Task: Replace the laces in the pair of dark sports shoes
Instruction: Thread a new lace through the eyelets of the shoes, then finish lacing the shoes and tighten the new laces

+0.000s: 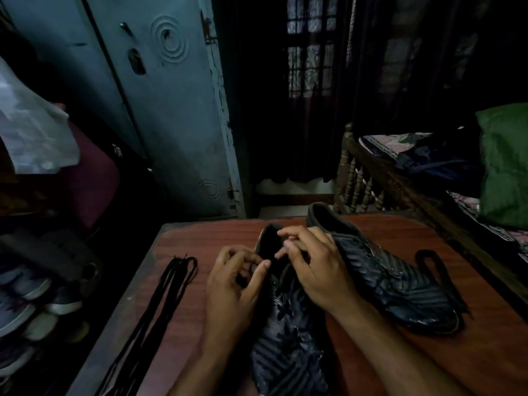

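Here, at lower centre of the frame, a dark shoe [285, 332] lies on the table [185, 281], toe toward the camera. The left hand [234, 284] rests at its left side, fingers curled and pinching near the eyelets; what they pinch is too dark to tell. The right hand [317, 267] covers the tongue area, fingers bent over the opening. A second shoe [394, 278] lies at right, a loose lace [437, 267] looping beside it. A bundle of laces [168, 295] stretches along the table's left edge.
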Demonstrator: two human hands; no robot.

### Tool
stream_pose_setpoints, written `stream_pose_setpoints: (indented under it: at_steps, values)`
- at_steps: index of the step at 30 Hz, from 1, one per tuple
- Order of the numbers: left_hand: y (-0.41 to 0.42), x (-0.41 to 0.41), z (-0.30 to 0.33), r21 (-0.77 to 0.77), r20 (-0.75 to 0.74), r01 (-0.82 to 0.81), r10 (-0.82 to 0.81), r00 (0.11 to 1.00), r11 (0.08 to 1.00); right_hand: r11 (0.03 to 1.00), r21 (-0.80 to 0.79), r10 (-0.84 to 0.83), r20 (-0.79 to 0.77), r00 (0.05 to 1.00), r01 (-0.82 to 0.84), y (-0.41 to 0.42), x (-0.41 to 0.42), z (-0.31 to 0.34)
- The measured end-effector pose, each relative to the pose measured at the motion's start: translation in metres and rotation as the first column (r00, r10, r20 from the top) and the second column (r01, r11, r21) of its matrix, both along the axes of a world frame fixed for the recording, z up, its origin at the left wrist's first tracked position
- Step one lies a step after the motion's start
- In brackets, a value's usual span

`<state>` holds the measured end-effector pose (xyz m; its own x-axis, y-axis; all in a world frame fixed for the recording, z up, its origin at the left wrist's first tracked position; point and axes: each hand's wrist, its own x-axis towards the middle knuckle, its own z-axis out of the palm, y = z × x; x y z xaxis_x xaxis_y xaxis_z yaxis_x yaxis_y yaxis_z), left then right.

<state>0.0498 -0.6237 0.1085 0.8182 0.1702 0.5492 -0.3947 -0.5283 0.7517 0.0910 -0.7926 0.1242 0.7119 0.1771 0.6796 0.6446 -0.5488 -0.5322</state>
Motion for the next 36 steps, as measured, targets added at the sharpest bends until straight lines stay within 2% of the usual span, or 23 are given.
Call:
stream_pose_setpoints:
  at_steps: [3,5,8,12,17,21,23,28,31,34,36]
  values:
    - [0.001,-0.003,0.001,0.022,0.013,-0.029,0.029,1.000,0.999,0.988,0.151,0.028,0.050,0.998,-0.035,-0.002,-0.002,0.007]
    - [0.002,-0.004,0.003,0.088,0.043,0.001,-0.005,0.999,0.996,0.988,0.156,0.003,0.105,0.995,-0.020,-0.005,-0.005,0.013]
    - [0.003,-0.003,0.004,0.174,0.053,0.083,-0.094,0.994,0.981,0.987,0.160,-0.006,0.055,0.998,-0.003,-0.015,-0.006,0.017]
    - [0.005,0.002,-0.004,0.312,-0.003,0.090,-0.094,0.996,0.946,0.993,0.062,0.099,-0.031,0.995,-0.097,-0.020,-0.002,0.012]
    - [0.006,0.003,-0.006,0.210,-0.003,0.115,-0.117,0.993,0.971,0.989,0.018,0.151,-0.081,0.985,-0.150,-0.012,0.000,0.005]
    - [0.005,0.001,-0.004,0.193,0.011,0.093,-0.097,0.995,0.977,0.978,-0.192,0.068,-0.087,0.994,-0.084,-0.007,-0.001,0.000]
    - [0.004,0.000,-0.004,0.207,0.010,0.074,-0.078,0.997,0.975,0.971,-0.233,0.038,-0.062,0.997,-0.052,-0.006,-0.002,-0.001]
    - [0.003,0.000,0.000,0.289,0.043,0.084,-0.101,0.994,0.954,0.995,-0.100,0.027,0.066,0.997,-0.020,-0.004,-0.005,0.009]
    - [0.003,0.002,0.000,0.378,0.030,0.115,-0.136,0.990,0.919,0.997,0.060,0.050,0.036,0.998,-0.052,-0.002,-0.013,0.019]
    - [0.004,0.003,-0.002,0.406,-0.053,0.155,-0.146,0.988,0.901,0.975,0.162,0.155,0.007,0.988,-0.154,0.003,-0.030,0.032]
    - [0.005,0.001,-0.004,0.389,-0.043,0.167,-0.163,0.986,0.906,0.955,0.173,0.241,0.028,0.970,-0.242,0.009,-0.040,0.040]
